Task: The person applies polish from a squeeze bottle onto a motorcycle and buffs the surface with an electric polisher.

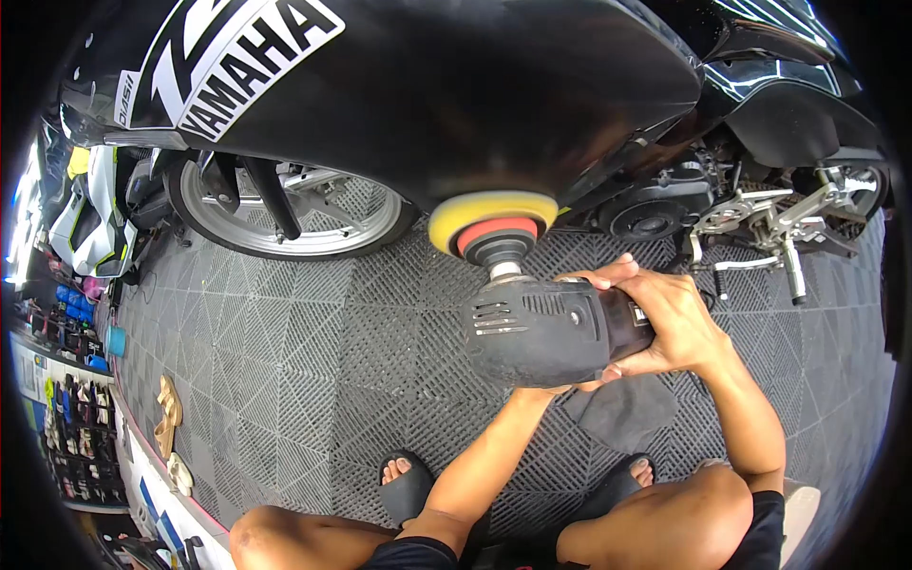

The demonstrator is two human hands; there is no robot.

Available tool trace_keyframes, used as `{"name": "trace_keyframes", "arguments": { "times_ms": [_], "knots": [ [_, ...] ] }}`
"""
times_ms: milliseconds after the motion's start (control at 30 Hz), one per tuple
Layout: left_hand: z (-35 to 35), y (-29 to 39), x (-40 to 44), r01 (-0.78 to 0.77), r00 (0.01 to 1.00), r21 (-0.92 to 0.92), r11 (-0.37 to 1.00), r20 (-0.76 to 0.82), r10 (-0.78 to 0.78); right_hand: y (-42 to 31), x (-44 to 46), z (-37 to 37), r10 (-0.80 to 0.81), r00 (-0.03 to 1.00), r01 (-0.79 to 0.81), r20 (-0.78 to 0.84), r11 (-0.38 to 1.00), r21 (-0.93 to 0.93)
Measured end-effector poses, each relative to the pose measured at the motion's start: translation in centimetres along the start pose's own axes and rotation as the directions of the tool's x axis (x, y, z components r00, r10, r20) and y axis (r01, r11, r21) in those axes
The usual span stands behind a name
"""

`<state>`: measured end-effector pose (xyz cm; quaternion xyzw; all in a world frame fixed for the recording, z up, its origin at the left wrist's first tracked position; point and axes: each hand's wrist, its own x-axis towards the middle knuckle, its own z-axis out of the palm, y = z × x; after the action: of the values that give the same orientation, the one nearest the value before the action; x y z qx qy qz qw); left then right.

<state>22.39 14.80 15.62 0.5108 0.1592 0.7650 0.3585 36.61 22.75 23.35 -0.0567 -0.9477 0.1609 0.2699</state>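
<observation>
A black polisher (537,337) with a yellow foam pad (456,223) on a red and black backing plate is in front of me. The pad's face is against the lower edge of a black motorcycle fairing (475,104), which bears a white YAMAHA sticker (261,66). My right hand (679,318) is closed around the polisher's body at its right end. Under the polisher's head, my left hand (549,389) holds it from below. Most of the left hand's fingers are hidden by the tool.
The front wheel (385,214) stands at left, the engine (655,204) and footpegs (788,218) at right. A dark cloth (622,413) lies on the grey grid floor (256,332). Sandals (168,413) and a rack of small items (81,437) are at far left.
</observation>
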Motion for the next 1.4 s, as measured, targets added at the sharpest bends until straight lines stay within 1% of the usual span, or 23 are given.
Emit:
{"name": "trace_keyframes", "arguments": {
  "times_ms": [33,133,233,367,533,567,667,700,767,833,900,1000,1067,1133,1167,1267,1300,1400],
  "knots": [
    [0.0,0.0,-0.3,0.023,0.999,-0.023,0.999,-0.04,-0.024,0.1,0.1,0.3,0.004,1.0,-0.004,0.001,1.0,-0.004],
    [-0.7,-0.2,-1.2,0.146,0.986,-0.079,0.986,-0.064,-0.151,0.3,0.0,0.8,0.043,0.998,-0.043,0.038,0.999,-0.015],
    [-1.2,-0.8,-1.8,0.182,0.977,-0.148,0.972,-0.083,-0.195,0.6,0.0,1.4,0.085,0.993,-0.084,0.077,0.996,-0.02],
    [-1.5,-1.4,-2.0,0.175,0.98,-0.124,0.977,-0.072,-0.184,0.9,0.0,1.3,0.09,0.992,-0.088,0.087,0.996,-0.025],
    [0.7,0.5,0.0,0.126,0.992,-0.036,0.991,-0.011,-0.126,-0.3,-0.1,-1.1,0.031,0.999,-0.03,0.031,0.999,-0.034],
    [1.3,0.8,0.5,0.104,0.994,-0.046,0.994,-0.019,-0.105,-0.5,-0.1,-1.8,0.016,1.0,-0.015,0.018,0.999,-0.042],
    [2.1,1.2,1.7,0.044,0.995,-0.041,0.998,0.089,-0.041,-1.2,-0.4,-3.5,0.023,1.0,-0.022,0.021,0.998,-0.051],
    [2.8,1.2,1.8,0.077,0.996,-0.127,0.989,0.06,-0.07,-1.2,-0.5,-4.1,0.024,0.999,-0.022,0.022,0.998,-0.062],
    [3.1,1.5,2.7,0.058,0.993,-0.094,0.994,0.105,-0.048,-1.6,-0.5,-5.1,0.008,1.0,-0.006,0.025,0.996,-0.085],
    [3.4,2.3,3.2,0.078,0.989,-0.059,0.995,0.133,-0.07,-1.9,-0.4,-5.7,-0.026,1.0,0.024,-0.014,0.993,-0.117],
    [3.3,2.8,3.5,0.082,0.985,-0.03,0.996,0.158,-0.077,-1.7,-0.6,-5.6,-0.045,0.997,0.039,-0.059,0.995,-0.093],
    [2.5,2.7,3.7,0.057,0.98,0.006,0.998,0.192,-0.057,-1.2,-1.0,-4.2,-0.07,0.994,0.054,-0.082,0.981,-0.187],
    [1.9,2.3,3.2,0.018,0.987,-0.017,1.0,0.16,-0.015,-1.4,-0.2,-3.8,-0.04,0.999,0.034,-0.036,0.989,-0.144],
    [1.5,1.1,1.9,-0.043,0.996,-0.089,0.995,0.068,0.049,-1.2,0.1,-2.6,-0.01,1.0,0.01,0.002,0.994,-0.106],
    [0.8,0.5,1.4,-0.046,0.997,-0.113,0.993,0.06,0.053,-1.3,0.5,-2.2,0.004,1.0,-0.002,0.023,0.997,-0.075],
    [-0.1,0.6,0.3,0.027,1.0,-0.135,0.991,-0.009,-0.028,-1.2,0.6,-0.6,0.068,0.996,-0.063,0.059,0.995,-0.083],
    [-0.8,0.5,0.1,0.034,0.999,-0.096,0.995,0.01,-0.034,-1.0,0.7,-0.1,0.049,0.997,-0.044,0.055,0.995,-0.089],
    [-1.9,0.0,-0.5,0.042,0.999,-0.095,0.995,0.003,-0.042,-0.7,0.9,0.8,0.071,0.993,-0.061,0.093,0.992,-0.111]
  ]
}}
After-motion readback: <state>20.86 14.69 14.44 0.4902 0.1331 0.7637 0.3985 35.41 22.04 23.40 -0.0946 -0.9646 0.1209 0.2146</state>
